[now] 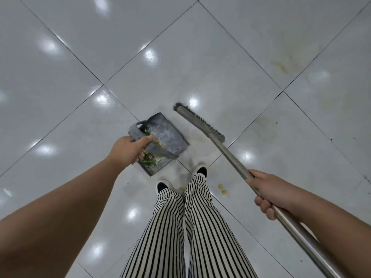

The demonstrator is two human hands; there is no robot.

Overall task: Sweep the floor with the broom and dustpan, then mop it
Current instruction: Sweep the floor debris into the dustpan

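Left hand (pixel 128 150) is wrapped around the metal dustpan (pixel 160 140) handle, with food scraps (pixel 149 157) sitting inside it. Right hand (pixel 269 192) grips the broom (pixel 200 122) pole, its bristle head just beside the dustpan's open edge on the tiled floor (pixel 180 57).

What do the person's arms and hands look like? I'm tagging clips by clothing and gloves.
Both forearms are bare as far as the frame shows, with no sleeves in view. The left hand and right hand wear no gloves, and no rings, watch or bracelets show. Lower down, black-and-white striped trousers are worn.
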